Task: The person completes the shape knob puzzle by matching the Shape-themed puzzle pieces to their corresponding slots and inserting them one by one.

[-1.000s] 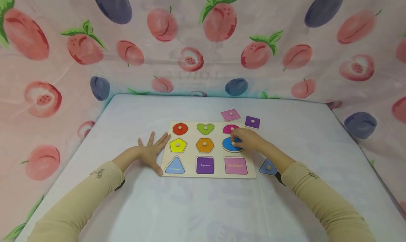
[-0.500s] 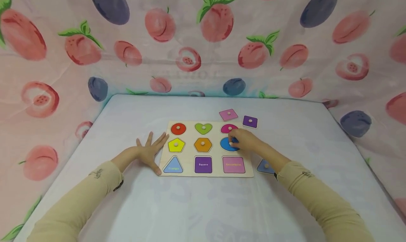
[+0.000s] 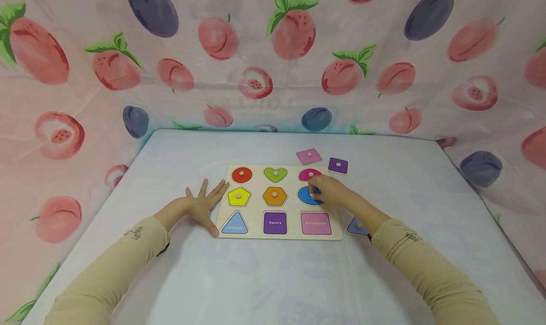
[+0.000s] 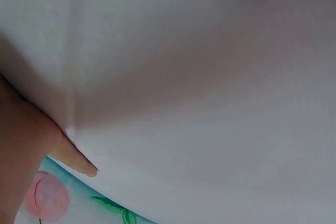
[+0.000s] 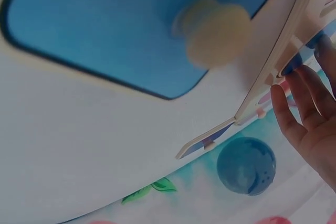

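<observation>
A wooden shape puzzle board (image 3: 293,217) lies flat on the table. My right hand (image 3: 333,190) pinches the small knob of the blue oval piece (image 3: 305,197) at the board's right side, middle row. Its fingers cover part of the oval and overlap the lower edge of the magenta piece (image 3: 307,175) behind. In the right wrist view, the fingers of the right hand (image 5: 314,116) reach over the board's edge. My left hand (image 3: 202,208) lies spread at the board's left edge, thumb at the near corner; the left wrist view shows part of this hand (image 4: 26,145).
Off the board lie a pink rectangle piece (image 3: 309,157), a purple square piece (image 3: 338,165) and a blue triangle piece (image 3: 357,226), partly under the right forearm. Red circle (image 3: 241,174), green heart (image 3: 275,175), yellow pentagon (image 3: 239,198) and orange hexagon (image 3: 275,198) sit in the board.
The head view shifts slightly. The right hand keeps its pinch on the blue oval's knob, and the oval's near edge, which stood out thickly earlier, now looks level with the board. The left hand stays put.
</observation>
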The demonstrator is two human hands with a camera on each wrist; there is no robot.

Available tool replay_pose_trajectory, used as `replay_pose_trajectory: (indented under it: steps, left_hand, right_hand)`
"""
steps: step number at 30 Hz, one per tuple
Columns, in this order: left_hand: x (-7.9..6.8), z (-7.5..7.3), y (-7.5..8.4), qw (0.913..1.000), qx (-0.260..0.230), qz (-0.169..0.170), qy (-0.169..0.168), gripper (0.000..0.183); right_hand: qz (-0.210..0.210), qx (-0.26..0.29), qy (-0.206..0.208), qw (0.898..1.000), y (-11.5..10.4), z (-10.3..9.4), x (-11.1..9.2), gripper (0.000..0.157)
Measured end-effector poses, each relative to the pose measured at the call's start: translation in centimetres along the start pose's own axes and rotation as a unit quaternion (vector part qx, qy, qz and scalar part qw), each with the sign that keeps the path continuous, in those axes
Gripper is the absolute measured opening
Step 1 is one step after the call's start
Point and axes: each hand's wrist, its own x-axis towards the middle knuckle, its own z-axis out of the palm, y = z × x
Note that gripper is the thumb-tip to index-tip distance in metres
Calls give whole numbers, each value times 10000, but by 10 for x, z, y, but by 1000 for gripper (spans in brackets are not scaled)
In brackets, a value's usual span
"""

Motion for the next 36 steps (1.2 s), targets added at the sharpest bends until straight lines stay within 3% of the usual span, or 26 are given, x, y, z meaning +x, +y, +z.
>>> replay_pose_trajectory:
  steps: [8,14,18,24,28,36]
  left_hand:
    - [-4,-3,-3,9999,-151,27,20,144]
    - [-1,-5,-2,9999,-82,103,110,141]
    - [0,-3,0,9998,-117,115,95,141]
    - [0,0,-1,9999,-49,52,111,140]
    - [0,0,-1,9999,-54,83,135,140]
    - [-1,0,0,9998,-113,58,158,140]
  right_hand:
    - [140,376,218,9990,1,2,4,17]
    - [207,562,223,9980,6,0,2,9]
    - [193,516,89,9984,5,1,-4,16]
    - [512,590,42,9969,5,3,-12,26]
    - [649,588,43,9961,8,2,-19,26]
    - [520,805,156,9953,12,-4,-37,20]
